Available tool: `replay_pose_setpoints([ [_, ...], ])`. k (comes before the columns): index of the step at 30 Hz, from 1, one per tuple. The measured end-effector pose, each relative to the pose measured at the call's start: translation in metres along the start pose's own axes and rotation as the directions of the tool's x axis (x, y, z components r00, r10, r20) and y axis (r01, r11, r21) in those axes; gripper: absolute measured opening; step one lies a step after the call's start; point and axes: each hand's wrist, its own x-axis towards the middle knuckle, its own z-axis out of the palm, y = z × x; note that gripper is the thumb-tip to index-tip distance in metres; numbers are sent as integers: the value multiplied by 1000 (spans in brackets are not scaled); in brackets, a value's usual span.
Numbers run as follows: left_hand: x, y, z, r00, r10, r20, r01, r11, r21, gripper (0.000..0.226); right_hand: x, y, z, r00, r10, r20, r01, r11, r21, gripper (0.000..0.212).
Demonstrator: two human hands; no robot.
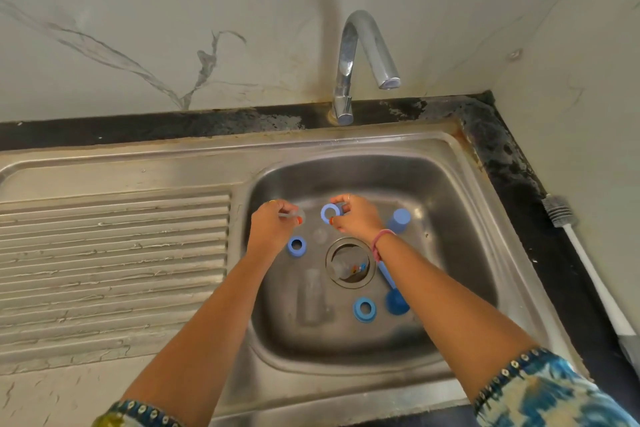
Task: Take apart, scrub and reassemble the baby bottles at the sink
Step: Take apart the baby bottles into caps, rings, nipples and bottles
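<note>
Head view. Both hands work low over the sink basin (pixel 460 204), near its back wall and below the tap (pixel 360 55), so that loose parts fall into the basin, not onto the counter. The right hand (pixel 356 217) pinches a blue screw ring (pixel 329 212) between thumb and fingertips, its opening turned toward the camera. The left hand (pixel 273 224) pinches a clear teat (pixel 298 217), just beside the ring but apart from it; the pair appears to be mid-separation or mid-fitting, and which of the two cannot be told.

The remaining bottle parts lie scattered on the basin floor. A second blue ring (pixel 296 246) rests just left of the drain (pixel 350 262), a third blue ring (pixel 364 309) sits toward the front edge, and a blue cap (pixel 400 220) stands near the right wall. One clear bottle (pixel 311 298) lies on its side toward the front; another clear bottle (pixel 344 265) seems to rest over the drain, though its outline is faint. A blue-headed brush (pixel 396 302) lies right of the drain, partly under the right forearm. A grey bottle brush (pixel 559 211) waits on the dark counter at the right edge, within reach for scrubbing. No water runs from the tap.
</note>
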Motion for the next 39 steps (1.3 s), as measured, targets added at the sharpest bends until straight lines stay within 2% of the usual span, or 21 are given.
replay_pose_setpoints([
  [4,25,-11,7,999,-9,48,4,994,109,8,27,-3,10,997,-59,55,73,951,-301,38],
  [8,44,-15,14,996,-10,87,-14,963,268,13,44,-14,20,987,-107,121,158,797,-583,32],
  [14,65,-21,21,987,-38,159,-23,930,367,21,56,-23,32,981,-105,163,192,647,-738,26],
  [20,77,-22,27,975,-60,216,-50,881,471,28,75,-32,31,964,-176,201,260,446,-856,20],
  [32,86,-26,39,966,-78,246,-112,733,671,21,99,-33,45,960,-90,266,277,455,-846,21],
  [39,85,-27,38,970,-48,240,-127,737,664,32,101,-31,44,958,-61,279,269,523,-809,20],
])
